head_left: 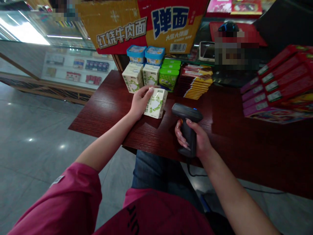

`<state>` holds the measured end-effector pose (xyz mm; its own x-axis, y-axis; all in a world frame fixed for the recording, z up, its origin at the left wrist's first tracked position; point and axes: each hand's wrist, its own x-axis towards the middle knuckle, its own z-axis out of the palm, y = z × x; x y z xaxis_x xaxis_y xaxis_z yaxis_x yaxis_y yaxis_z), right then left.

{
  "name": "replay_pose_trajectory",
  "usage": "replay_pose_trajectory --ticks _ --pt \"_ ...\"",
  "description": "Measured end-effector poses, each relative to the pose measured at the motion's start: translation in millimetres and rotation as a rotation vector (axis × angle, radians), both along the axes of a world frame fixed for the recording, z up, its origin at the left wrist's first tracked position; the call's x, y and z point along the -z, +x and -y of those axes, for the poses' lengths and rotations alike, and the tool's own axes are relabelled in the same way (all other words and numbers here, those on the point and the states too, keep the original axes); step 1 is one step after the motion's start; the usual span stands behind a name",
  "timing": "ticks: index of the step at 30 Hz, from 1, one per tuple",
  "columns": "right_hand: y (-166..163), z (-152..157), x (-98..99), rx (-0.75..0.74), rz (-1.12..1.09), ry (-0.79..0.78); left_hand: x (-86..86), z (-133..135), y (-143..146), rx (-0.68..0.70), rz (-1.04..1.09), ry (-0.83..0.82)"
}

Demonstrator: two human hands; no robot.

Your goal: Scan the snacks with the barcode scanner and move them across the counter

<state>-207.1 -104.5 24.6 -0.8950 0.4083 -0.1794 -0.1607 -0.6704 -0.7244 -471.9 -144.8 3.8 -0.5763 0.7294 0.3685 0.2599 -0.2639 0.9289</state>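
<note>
My left hand [141,100] grips a small white and green drink carton [156,103], tilted on the dark red wooden table [102,107]. My right hand [195,137] is wrapped round the handle of a black barcode scanner [187,114], whose head points toward the carton and shows a small blue light. The scanner's cable hangs down off the table's near edge.
Behind the carton stand two similar white cartons [133,77], green cartons [168,76], two blue tubs [145,54], a stack of flat red and yellow packs [197,83] and a big noodle box [144,24]. Red boxes [278,81] are stacked at right. Grey floor lies left.
</note>
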Motion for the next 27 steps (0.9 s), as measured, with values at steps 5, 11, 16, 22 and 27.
replay_pose_trajectory --ticks 5,11,16,22,27 --pt "4 2 -0.1 -0.035 -0.016 -0.025 14.2 -5 -9 0.117 0.269 -0.06" --pt "4 1 1.5 -0.074 -0.035 -0.063 17.2 -6 -19 -0.02 0.199 0.011" --pt "3 2 0.0 -0.025 0.002 -0.047 -1.2 5 -10 -0.289 -0.133 0.094" --pt "-1 7 -4.6 -0.023 0.046 -0.006 -21.0 13 4 -0.25 -0.459 -0.002" --pt "3 4 -0.3 -0.025 0.031 -0.038 -27.0 18 0 0.159 -0.34 -0.046"
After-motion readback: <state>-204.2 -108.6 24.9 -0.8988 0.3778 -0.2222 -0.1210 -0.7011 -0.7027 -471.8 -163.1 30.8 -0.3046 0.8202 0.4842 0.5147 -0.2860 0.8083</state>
